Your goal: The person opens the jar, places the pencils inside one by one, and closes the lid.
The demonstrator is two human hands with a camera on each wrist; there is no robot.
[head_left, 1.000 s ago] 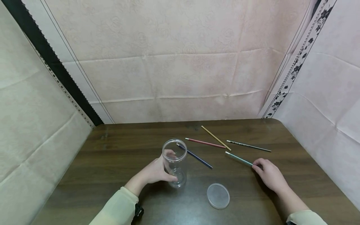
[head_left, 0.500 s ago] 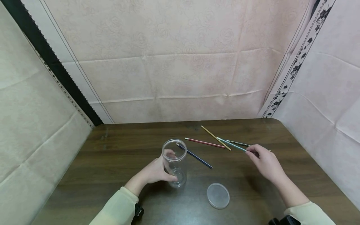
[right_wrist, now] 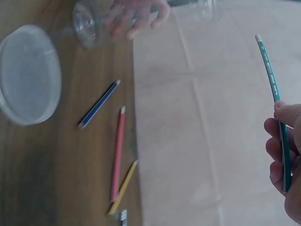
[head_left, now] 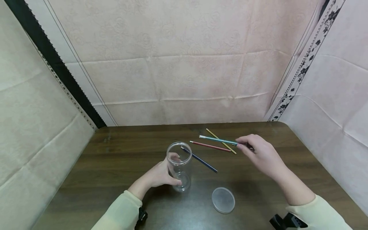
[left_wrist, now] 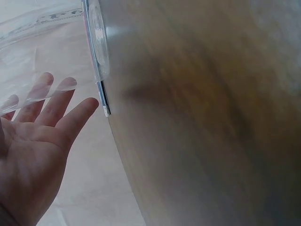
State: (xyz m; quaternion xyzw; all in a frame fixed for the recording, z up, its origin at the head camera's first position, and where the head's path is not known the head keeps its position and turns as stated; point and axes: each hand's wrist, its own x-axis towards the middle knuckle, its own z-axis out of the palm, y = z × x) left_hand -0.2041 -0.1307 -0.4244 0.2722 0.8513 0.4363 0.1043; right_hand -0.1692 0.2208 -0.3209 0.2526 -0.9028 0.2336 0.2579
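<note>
My right hand pinches a green pencil in the air over the back of the table. Its pale eraser end points left. In the right wrist view the thumb and fingers wrap the pencil's lower part. My left hand holds a tall clear jar, upright and without its lid, from its left side. A round translucent lid lies nearby. On the table are a dark blue pencil, a red pencil and a yellow pencil. A dark pencil is mostly hidden.
The brown wooden table is enclosed by pale cloth at the back and both sides. The red and yellow pencils lie against or across each other. The blue pencil lies just right of the jar.
My right hand has lifted the green pencil off the table and carried it left and toward the back. It now covers most of the dark pencil. The left hand and jar stay put.
</note>
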